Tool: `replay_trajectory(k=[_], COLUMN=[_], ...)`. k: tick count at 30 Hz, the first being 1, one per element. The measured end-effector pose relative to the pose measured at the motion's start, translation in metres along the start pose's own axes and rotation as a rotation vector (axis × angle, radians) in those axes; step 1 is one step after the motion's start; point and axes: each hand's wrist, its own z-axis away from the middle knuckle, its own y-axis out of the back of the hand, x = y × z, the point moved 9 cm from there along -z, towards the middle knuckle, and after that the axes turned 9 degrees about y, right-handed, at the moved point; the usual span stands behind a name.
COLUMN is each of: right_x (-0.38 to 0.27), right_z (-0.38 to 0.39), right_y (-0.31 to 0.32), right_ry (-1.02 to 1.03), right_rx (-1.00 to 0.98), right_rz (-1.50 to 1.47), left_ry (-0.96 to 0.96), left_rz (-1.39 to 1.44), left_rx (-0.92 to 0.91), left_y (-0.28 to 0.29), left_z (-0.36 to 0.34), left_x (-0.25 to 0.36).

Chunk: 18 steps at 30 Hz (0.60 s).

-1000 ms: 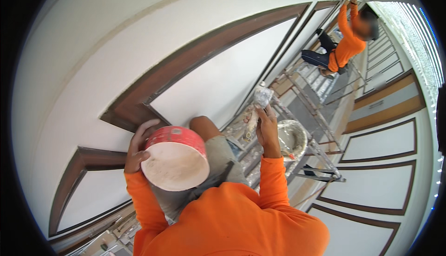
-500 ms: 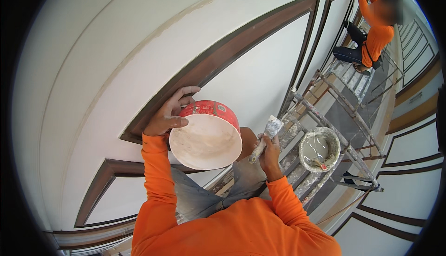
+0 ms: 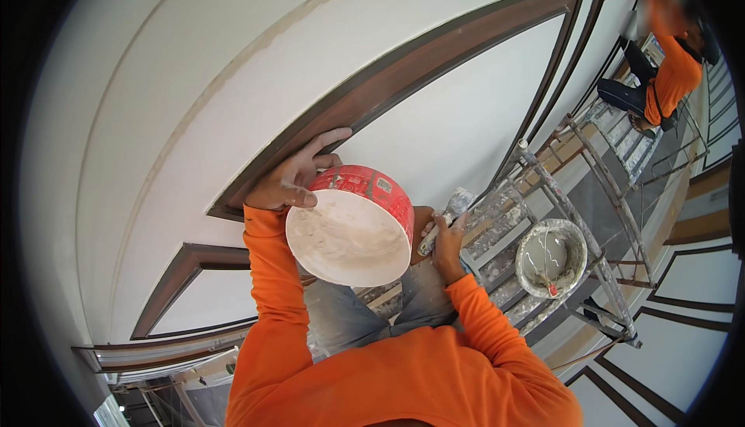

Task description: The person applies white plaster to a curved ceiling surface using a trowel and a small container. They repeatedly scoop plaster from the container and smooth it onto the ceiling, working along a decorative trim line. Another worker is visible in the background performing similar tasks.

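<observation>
White wall is largest, runs along left and top of view. Brown trim frames its panels. Opposite wall, far right, has dark-framed white panels too.

Scaffold sits right of the person: splattered planks, metal tubes along the side edges. Second platform further off. Co-worker is down low on it, orange top, dark trousers, arms raised toward the wall.

Person's own side: orange sleeves in from lower edge, grey trousers under the work.

Red tub: held up over the lap, in front of the wall, left of the planks' near end. Tilted, pale round side to camera, tan smears on it. Wall contact: can't tell.

Bucket: on the planks by their right edge, next to the side tube. Crusted rim, grey contents.

Left hand: clamped on the tub's left side, thumb at the rim, other fingers behind. Index finger stretched out over the trim; touching or not, can't tell.

Right hand: clamped on the scraper's handle, well apart from left hand, between tub and bucket. Scraper slants, coated blade up and away from the body.

Smallest: red bit at the bucket's near rim.
</observation>
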Motion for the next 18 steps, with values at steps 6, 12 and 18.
replay_trajectory(k=[6,12,18], right_x=[0.012,0.011,0.007], right_z=[-0.018,-0.015,-0.019], right_y=[0.007,-0.011,-0.012], right_ry=[0.002,-0.018,-0.045], right_rx=[-0.062,-0.151,-0.085], right_rz=[0.092,0.148,0.086], left_ry=[0.041,0.076,0.13], left_rz=[0.005,-0.003,-0.03], left_rx=[-0.044,0.04,0.114], left_y=[-0.003,-0.001,0.007], left_z=[-0.013,-0.01,-0.006], left_x=[0.011,-0.003,-0.002])
